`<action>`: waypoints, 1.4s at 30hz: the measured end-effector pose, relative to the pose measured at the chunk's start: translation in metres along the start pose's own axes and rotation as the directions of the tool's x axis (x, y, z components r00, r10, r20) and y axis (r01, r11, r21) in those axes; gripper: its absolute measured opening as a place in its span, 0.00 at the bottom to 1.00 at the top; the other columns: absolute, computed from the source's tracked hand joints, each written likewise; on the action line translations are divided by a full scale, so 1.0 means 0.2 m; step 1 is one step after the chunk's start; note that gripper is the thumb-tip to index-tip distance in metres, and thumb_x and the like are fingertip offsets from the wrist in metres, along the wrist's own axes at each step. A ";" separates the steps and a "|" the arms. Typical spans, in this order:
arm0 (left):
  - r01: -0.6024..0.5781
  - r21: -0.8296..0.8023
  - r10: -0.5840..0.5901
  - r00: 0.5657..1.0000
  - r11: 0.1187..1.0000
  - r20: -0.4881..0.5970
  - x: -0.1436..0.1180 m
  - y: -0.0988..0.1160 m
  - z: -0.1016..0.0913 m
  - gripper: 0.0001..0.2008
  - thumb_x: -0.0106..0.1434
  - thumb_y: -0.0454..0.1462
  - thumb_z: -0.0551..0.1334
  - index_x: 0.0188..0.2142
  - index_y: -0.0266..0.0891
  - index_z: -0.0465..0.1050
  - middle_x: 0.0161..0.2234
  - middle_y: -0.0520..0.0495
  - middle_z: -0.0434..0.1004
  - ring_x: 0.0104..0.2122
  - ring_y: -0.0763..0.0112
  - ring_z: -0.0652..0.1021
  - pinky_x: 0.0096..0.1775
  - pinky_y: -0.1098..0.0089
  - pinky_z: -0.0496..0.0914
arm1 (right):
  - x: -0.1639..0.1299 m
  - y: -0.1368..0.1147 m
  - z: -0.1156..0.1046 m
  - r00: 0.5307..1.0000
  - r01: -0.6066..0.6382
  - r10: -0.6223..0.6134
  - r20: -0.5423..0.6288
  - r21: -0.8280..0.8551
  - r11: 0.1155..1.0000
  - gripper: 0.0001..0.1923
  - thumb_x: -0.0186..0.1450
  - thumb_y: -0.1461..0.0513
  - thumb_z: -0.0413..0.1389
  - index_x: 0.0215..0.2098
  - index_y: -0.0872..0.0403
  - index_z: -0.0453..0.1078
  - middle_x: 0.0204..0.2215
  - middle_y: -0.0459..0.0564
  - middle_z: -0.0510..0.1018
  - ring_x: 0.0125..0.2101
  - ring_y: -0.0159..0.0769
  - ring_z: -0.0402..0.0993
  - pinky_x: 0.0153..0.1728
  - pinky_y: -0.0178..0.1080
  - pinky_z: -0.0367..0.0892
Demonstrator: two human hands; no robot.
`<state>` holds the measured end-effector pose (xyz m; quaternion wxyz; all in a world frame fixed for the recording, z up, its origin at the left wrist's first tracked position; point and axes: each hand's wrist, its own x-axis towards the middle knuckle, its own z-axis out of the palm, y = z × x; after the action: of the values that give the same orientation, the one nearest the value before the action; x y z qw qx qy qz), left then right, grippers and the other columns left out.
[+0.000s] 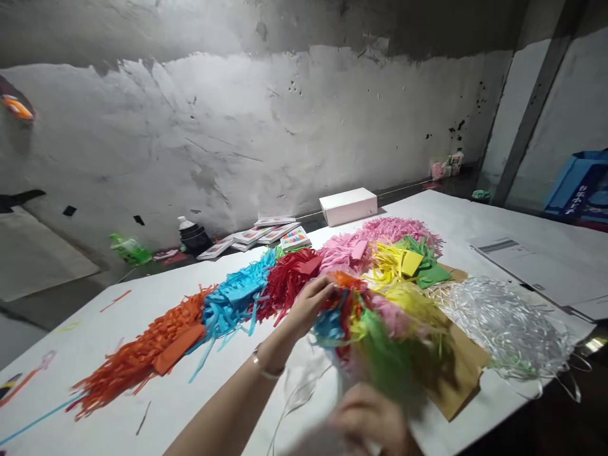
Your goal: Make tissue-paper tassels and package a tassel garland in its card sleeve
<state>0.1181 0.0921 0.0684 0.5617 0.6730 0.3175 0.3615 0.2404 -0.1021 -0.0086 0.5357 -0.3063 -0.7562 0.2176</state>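
Note:
A bundle of mixed paper shreds [380, 329], blue, orange, pink, yellow and green, is lifted just above the white table [156, 405]. My left hand [308, 305] pinches the bundle's upper left side, close to the red shred pile [289, 282]. My right hand [370, 418], blurred at the bottom edge, grips the bundle's lower end, where a clear film seems to wrap it. A thin bracelet sits on my left wrist.
Shred piles lie in a row: orange [142, 354], blue [237, 297], pink [380, 233], yellow [394, 263], green [430, 269], silvery white [508, 326]. Brown paper [468, 370] lies under the bundle. A white box [349, 206], booklets [273, 234] and a printed sheet [536, 259] sit farther back.

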 end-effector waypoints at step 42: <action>-0.092 -0.356 -0.163 0.765 0.930 -0.623 -1.09 -0.36 -0.58 0.18 0.55 0.48 0.73 0.28 0.37 0.72 0.36 0.49 0.74 0.32 0.69 0.75 0.35 0.69 0.71 | 0.33 0.17 0.35 0.995 0.000 0.036 0.091 -0.366 0.930 0.07 0.70 0.62 0.56 0.45 0.50 0.74 0.37 0.49 0.79 0.37 0.41 0.75 0.39 0.44 0.68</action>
<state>-0.0985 -0.0163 -0.0189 0.5408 0.3852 0.4303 0.6116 0.1674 -0.0322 -0.0094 0.4301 -0.3969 -0.8056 0.0925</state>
